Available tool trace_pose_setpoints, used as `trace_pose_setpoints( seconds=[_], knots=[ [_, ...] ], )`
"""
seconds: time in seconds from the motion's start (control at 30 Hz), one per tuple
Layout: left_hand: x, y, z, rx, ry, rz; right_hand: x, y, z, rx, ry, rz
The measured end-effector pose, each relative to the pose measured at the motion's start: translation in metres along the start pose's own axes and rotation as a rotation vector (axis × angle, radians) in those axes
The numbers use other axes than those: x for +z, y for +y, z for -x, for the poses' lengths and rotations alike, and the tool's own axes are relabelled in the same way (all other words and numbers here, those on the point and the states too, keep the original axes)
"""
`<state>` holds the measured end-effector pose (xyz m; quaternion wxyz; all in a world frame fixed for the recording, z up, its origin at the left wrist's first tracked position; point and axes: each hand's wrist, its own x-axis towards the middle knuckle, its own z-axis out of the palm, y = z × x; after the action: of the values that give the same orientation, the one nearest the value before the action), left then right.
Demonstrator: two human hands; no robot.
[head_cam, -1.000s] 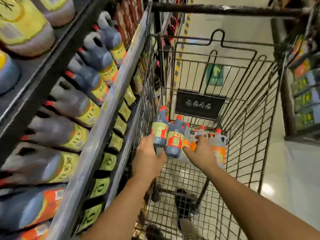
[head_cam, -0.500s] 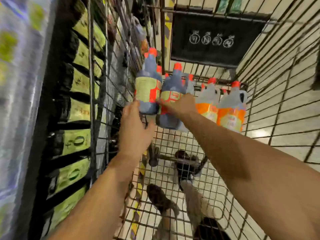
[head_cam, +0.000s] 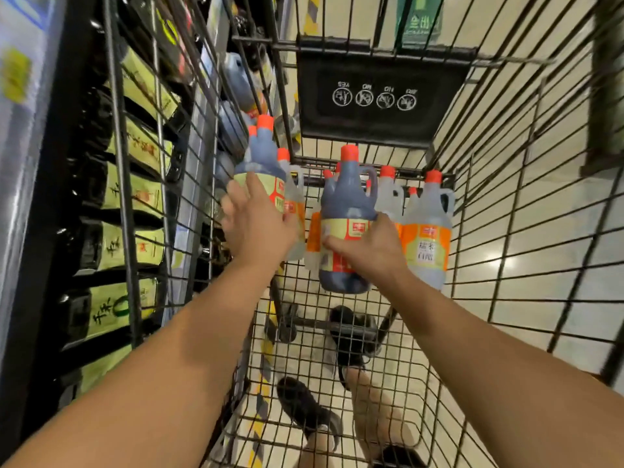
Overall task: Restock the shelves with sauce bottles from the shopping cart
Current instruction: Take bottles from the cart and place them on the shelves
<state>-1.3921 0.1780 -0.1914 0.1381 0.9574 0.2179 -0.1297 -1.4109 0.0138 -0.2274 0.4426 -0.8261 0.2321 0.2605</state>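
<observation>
Both arms reach into the wire shopping cart (head_cam: 526, 251). My left hand (head_cam: 256, 224) grips a dark sauce bottle (head_cam: 258, 157) with a red cap and yellow-red label, held near the cart's left wall. My right hand (head_cam: 368, 248) grips a second dark sauce bottle (head_cam: 347, 201), lifted a little above the cart floor. Behind them, several clear bottles with orange labels (head_cam: 427, 238) stand upright at the cart's far end.
Shelves (head_cam: 199, 136) on the left hold rows of dark bottles with green-yellow labels (head_cam: 135, 197), seen through the cart's wire side. A black sign panel (head_cam: 378, 96) closes the cart's far end. My feet and tiled floor show below the mesh.
The two dark bottles have separated: the left one moved left toward the cart wall, the right one moved right. The view has dropped deeper into the cart.
</observation>
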Motion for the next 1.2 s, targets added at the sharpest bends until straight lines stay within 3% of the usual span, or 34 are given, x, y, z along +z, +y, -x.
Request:
trace_pose_setpoints(
  seconds=[0.33,0.53,0.83,1.03,1.2],
  knots=[
    [0.023,0.037,-0.054,-0.424,-0.067,-0.057,-0.037,0.022,0.010,-0.018,0.073,-0.051],
    [0.019,0.033,-0.055,-0.450,-0.092,-0.048,-0.038,0.027,0.013,-0.009,0.083,-0.017],
    [0.008,0.009,-0.005,-0.139,-0.066,0.283,-0.050,0.017,0.037,-0.102,0.083,-0.061],
    [0.005,0.003,0.052,-0.073,-0.041,0.682,-0.071,-0.001,0.069,-0.224,0.179,-0.036],
    [-0.031,0.001,0.091,0.006,0.023,0.833,-0.094,-0.029,0.112,-0.306,0.209,-0.083]
  ],
)
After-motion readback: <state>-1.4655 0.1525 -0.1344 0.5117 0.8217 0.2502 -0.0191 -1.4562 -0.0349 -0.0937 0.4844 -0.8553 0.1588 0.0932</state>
